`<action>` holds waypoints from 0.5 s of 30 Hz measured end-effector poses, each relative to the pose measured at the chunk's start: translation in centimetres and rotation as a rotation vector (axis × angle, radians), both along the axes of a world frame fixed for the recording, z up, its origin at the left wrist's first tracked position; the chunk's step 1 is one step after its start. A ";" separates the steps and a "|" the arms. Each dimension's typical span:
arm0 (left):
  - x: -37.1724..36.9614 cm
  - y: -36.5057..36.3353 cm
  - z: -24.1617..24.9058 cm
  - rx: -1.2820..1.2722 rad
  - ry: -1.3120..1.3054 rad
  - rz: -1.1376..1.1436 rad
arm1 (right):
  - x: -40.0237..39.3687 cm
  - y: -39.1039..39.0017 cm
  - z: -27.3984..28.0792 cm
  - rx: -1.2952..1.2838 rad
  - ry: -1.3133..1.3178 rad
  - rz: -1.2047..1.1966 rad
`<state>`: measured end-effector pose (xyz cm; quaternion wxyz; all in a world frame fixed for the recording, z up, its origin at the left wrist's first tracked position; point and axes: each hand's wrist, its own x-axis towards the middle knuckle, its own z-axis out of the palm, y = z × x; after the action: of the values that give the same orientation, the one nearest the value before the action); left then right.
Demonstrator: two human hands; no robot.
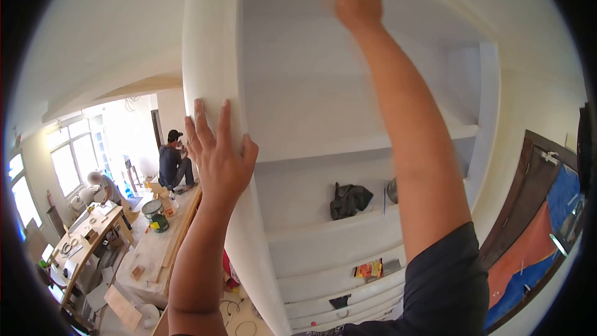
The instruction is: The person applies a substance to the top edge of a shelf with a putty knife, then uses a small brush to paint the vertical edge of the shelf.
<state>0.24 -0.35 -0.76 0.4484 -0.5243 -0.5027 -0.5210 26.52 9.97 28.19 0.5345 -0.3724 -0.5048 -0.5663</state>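
My left hand (217, 155) lies with its fingers spread against the white side post (214, 37) of a built-in shelf unit. High up, my right hand (359, 1) reaches to the top of the upper compartment, near its pale back wall (298, 43). Its fingers are curled together and slightly blurred. Whatever they hold, if anything, is too small and smeared to name. Below my right forearm, a black crumpled bag or cloth (350, 201) sits on a white shelf (323, 224).
Lower shelves hold a colourful packet (368, 269) and a small dark item (339, 302). At left are a paint bucket (155, 216) on a long bench, a cluttered worktable (93, 230) and two people. A dark door frame (513, 193) stands at right; cables (239, 317) lie below.
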 end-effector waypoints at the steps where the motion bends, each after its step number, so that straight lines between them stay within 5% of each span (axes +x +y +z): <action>1: -0.1 0.1 0.0 0.012 0.017 0.009 | 1.9 -0.1 -0.4 -0.134 0.110 0.031; 4: -0.3 0.5 -0.1 0.060 0.076 -0.026 | 9.1 2.2 -4.8 -0.203 0.139 -0.123; 15: 0.2 -0.3 -3.3 0.096 0.175 -0.168 | 6.6 -5.9 -40.6 -0.476 -0.167 0.589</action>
<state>0.46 -0.68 -4.04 0.4698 -0.5862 -0.3904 -0.5322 33.08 4.07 -12.40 0.5299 -0.2781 -0.7492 -0.2839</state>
